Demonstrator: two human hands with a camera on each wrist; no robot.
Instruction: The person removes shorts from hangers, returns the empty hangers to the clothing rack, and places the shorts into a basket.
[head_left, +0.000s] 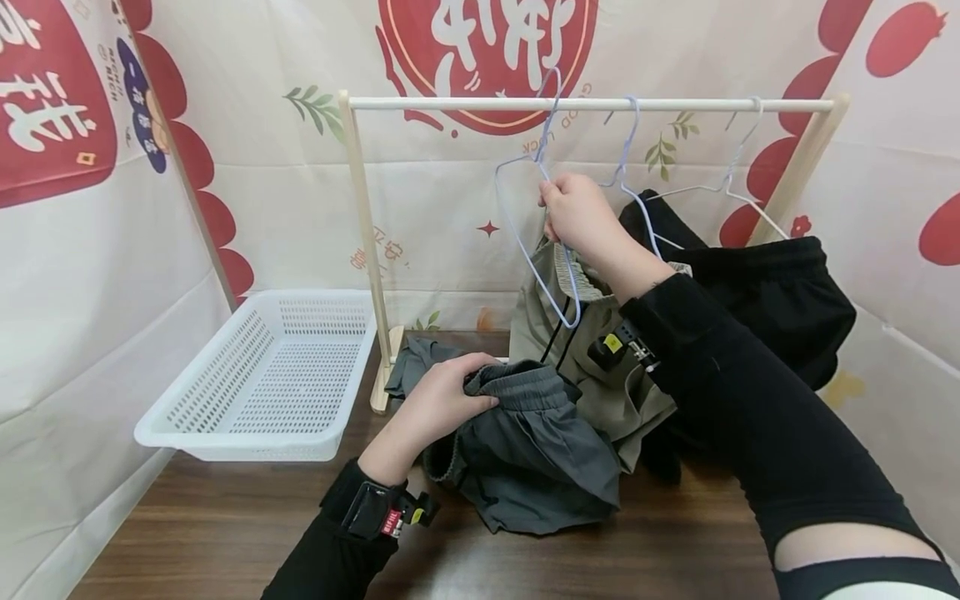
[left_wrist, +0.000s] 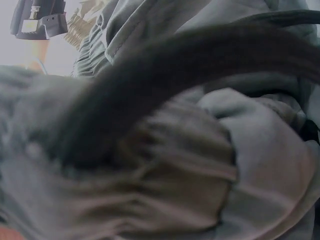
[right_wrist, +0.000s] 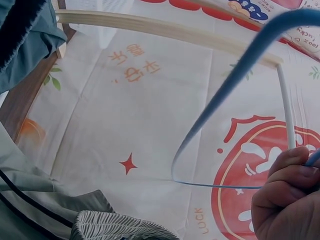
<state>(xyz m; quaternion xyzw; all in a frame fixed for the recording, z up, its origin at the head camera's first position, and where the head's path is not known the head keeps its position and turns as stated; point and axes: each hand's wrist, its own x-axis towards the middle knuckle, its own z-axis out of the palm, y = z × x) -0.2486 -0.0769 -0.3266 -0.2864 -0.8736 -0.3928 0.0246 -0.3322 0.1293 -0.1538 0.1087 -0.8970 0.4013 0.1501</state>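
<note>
My left hand [head_left: 438,404] grips the elastic waistband of dark grey shorts [head_left: 536,450], bunched low over the table. Fabric and a blurred dark cord [left_wrist: 200,47] fill the left wrist view, hiding the fingers. Up by the rack, my right hand [head_left: 588,221] pinches the side of a light blue hanger [head_left: 517,237], which bears no garment. Its hook rises at the rod; I cannot tell whether it rests there. In the right wrist view, curled fingers [right_wrist: 290,182] hold the hanger wire [right_wrist: 220,106]. Khaki shorts [head_left: 600,358] hang behind, partly covered by my right arm.
A wooden rack [head_left: 450,104] spans the back. Black shorts [head_left: 772,308] hang from a white hanger [head_left: 727,179] at right, beside another blue hanger [head_left: 626,154]. A white perforated basket [head_left: 247,446] stands left on the brown table [head_left: 240,517]. Printed cloth surrounds it all.
</note>
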